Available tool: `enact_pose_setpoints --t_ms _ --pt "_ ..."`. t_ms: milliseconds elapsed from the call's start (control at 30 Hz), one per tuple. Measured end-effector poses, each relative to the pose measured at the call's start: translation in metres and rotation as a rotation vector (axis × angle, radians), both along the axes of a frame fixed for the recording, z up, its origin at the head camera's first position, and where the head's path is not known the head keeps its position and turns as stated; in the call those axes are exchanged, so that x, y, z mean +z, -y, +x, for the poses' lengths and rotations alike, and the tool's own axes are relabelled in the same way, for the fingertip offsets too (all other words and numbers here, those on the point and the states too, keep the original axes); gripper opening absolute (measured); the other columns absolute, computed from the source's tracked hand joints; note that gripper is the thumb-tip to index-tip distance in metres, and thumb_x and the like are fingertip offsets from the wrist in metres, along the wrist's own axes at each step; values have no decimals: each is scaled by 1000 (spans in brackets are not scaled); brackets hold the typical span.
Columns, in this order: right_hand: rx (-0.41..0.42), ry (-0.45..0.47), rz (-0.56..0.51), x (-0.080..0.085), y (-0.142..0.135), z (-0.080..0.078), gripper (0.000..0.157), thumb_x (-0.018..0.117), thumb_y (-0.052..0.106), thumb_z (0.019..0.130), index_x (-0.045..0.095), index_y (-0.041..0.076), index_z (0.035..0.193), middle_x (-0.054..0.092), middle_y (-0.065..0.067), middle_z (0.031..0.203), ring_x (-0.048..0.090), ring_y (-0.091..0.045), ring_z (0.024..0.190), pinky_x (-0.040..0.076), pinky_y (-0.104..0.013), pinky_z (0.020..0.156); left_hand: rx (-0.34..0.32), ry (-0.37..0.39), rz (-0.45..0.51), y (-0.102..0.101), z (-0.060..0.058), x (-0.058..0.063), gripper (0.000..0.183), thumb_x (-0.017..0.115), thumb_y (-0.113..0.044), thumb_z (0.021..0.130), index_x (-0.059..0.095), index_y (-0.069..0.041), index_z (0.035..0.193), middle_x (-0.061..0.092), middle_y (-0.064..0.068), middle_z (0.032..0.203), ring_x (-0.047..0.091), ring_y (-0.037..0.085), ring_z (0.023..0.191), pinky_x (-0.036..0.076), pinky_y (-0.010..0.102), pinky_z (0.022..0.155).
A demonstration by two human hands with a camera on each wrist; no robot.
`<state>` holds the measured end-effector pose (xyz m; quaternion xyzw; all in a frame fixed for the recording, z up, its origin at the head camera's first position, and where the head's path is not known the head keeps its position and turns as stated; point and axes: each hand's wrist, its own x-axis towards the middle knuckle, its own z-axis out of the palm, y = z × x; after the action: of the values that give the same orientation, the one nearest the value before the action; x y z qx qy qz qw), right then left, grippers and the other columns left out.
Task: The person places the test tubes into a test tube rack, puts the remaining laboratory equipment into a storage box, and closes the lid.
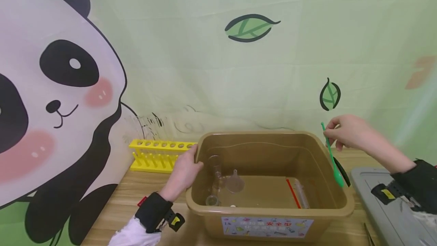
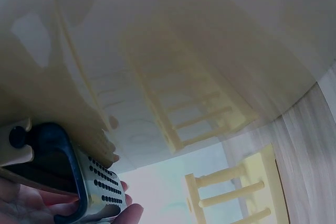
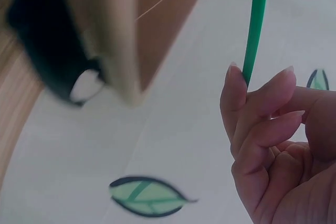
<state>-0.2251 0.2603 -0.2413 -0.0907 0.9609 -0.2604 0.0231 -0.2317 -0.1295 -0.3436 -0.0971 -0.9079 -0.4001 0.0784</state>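
A tan plastic tub (image 1: pixel 273 212) stands on the table, with a printed label on its front. At its left end my left hand (image 1: pixel 183 171) holds the rim; the left wrist view shows fingers (image 2: pixel 128 216) around a dark-edged handle with a perforated plate (image 2: pixel 102 184). My right hand (image 1: pixel 346 134) pinches a thin green plastic spoon (image 1: pixel 330 151) near its upper end, beside the tub's right rim. The spoon's broad scoop points down, overlapping the tub's right edge. In the right wrist view, thumb and fingertips (image 3: pixel 233 80) meet on the green stem.
Inside the tub lie a clear funnel (image 1: pixel 235 183), clear cups (image 1: pixel 212 200), a red stick (image 1: pixel 293 193) and a clear tube (image 1: pixel 302 194). A yellow test tube rack (image 1: pixel 153 165) stands behind left. A grey lid (image 1: pixel 379 204) lies right, with tweezers (image 1: pixel 368 234) nearby. A panda-printed cloth hangs behind.
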Motion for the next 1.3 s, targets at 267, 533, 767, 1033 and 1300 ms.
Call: enact_pose_setpoints --t_ms 267,533,767,1033,1300 --pt "52 -16 -22 5 35 -7 13 51 7 84 57 -3 80 57 -3 56 55 -18 46 41 -27 47 2 0 0 0 1 0 54 52 2 81 36 7 133 51 23 120 52 30 103 44 43 85" --pt "135 -14 40 -7 61 -16 20 50 5 83 54 3 63 51 0 45 54 -16 45 32 -24 44 1 -8 7 0 3 1 54 51 3 81 37 7 132 52 22 118 54 30 100 47 42 81" --pt "165 55 65 -20 82 -24 24 48 0 82 56 2 60 53 -2 48 54 -14 42 45 -25 45 5 -19 -17 0 3 1 52 52 1 79 42 3 130 57 18 111 56 28 95 48 41 79" --pt "174 145 105 -35 100 -35 29 48 -5 81 52 4 53 56 -2 47 55 -11 40 48 -22 44 10 -13 -20 1 3 1 52 52 1 80 41 3 131 57 18 112 56 28 96 48 42 79" --pt "200 215 115 -54 111 -43 32 45 -8 73 40 11 47 51 -1 40 45 -8 34 25 -16 34 4 -13 -13 1 3 2 52 52 2 80 40 4 131 56 19 113 55 28 97 46 42 81"
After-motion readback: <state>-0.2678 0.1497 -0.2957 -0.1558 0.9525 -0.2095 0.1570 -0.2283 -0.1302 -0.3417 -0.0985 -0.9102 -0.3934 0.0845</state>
